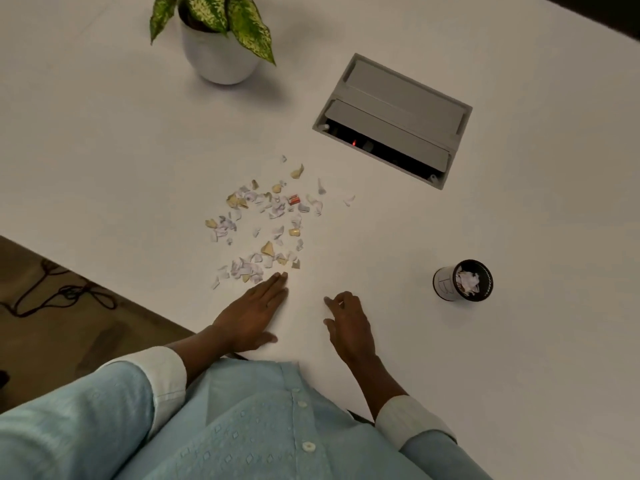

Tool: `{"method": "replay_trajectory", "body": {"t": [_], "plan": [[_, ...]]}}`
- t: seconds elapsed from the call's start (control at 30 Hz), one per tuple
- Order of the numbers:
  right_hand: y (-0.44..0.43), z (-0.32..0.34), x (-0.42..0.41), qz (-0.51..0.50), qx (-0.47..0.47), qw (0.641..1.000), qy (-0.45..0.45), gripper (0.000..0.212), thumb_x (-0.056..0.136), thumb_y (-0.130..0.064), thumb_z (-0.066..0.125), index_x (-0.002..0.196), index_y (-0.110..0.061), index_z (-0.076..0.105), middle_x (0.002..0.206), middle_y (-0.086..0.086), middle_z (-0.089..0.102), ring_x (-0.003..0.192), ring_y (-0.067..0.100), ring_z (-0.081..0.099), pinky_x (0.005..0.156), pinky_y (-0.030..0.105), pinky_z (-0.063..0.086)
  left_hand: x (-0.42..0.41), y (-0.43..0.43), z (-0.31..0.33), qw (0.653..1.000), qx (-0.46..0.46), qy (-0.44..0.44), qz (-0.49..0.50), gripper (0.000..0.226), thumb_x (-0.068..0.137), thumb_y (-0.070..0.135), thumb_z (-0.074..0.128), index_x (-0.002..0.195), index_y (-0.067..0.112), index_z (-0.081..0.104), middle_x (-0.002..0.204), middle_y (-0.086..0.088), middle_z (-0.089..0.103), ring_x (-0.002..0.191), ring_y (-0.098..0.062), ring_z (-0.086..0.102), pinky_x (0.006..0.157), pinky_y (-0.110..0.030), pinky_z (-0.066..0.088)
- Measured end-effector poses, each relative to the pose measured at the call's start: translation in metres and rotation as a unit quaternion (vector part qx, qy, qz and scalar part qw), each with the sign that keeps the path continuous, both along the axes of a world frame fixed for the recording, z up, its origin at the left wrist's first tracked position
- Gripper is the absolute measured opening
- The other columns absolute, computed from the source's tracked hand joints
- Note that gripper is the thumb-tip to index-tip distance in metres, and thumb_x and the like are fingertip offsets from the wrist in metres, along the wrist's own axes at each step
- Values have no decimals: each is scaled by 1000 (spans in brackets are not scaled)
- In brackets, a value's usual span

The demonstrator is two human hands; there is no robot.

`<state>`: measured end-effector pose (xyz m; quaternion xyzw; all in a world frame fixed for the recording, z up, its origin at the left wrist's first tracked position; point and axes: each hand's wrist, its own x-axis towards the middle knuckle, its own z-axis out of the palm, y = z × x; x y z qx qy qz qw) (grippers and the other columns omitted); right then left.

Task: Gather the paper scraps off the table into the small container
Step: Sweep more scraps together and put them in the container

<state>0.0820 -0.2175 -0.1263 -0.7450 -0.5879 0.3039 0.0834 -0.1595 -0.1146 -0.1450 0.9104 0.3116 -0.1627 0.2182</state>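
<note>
At the far left, beyond the edge of the white surface (104,161), a dark cable (59,296) lies looped on the brownish floor (69,341). Near the top left of the surface stands a white pot (218,57) with a green-and-cream leafed plant (221,15). Closer to the person, the left hand (254,315) lies flat on the surface, palm down, fingers (278,280) straight and pressed together, holding nothing; their tips touch the near edge of the paper scraps (266,226). The scraps, mostly white with some tan pieces and one small red one, are scattered loosely across the middle of the surface, between the hand and a grey cable hatch (394,116) set into the surface further back and to the right, its front flap open on a dark slot with a small red light. Just right of the left hand, the right hand (349,323) hovers low over or rests on the bare surface, fingers loosely curled and spread, gripping nothing that can be seen. Well to the right stands the small container (462,280), a round cup with a white wall and dark rim, tilted in this wide view, with crumpled white paper already inside. Light blue sleeves with white cuffs fill the bottom.
</note>
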Motion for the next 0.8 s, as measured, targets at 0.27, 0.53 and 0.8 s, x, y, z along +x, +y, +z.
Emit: {"method": "replay_trajectory", "body": {"t": [0.27, 0.53, 0.8], "plan": [[5, 0, -11, 25, -28, 995, -94, 19, 100, -2, 48, 106, -8, 64, 111, 5, 58, 103, 20, 56, 75, 32, 53, -1, -5, -5, 1000, -22, 13, 10, 119, 90, 55, 68, 162, 13, -16, 165, -7, -37, 153, -23, -35, 128, -38, -9], [-9, -3, 4, -28, -52, 991, -116, 16, 99, -21, 51, 98, -11, 63, 102, 4, 63, 93, 20, 61, 74, 30, 47, 2, -7, -8, 999, -38, 14, 27, 118, 90, 52, 69, 162, 12, -15, 165, -6, -38, 151, -24, -37, 126, -35, -14], [-19, 40, 72, -384, 146, 912, -10, 8, 74, -16, 74, 75, -21, 68, 74, -6, 66, 67, 11, 58, 68, 23, 44, 3, -8, -13, 999, -36, 18, 32, 122, 87, 48, 73, 161, 12, -17, 164, -6, -40, 151, -23, -37, 127, -37, -10]]}}
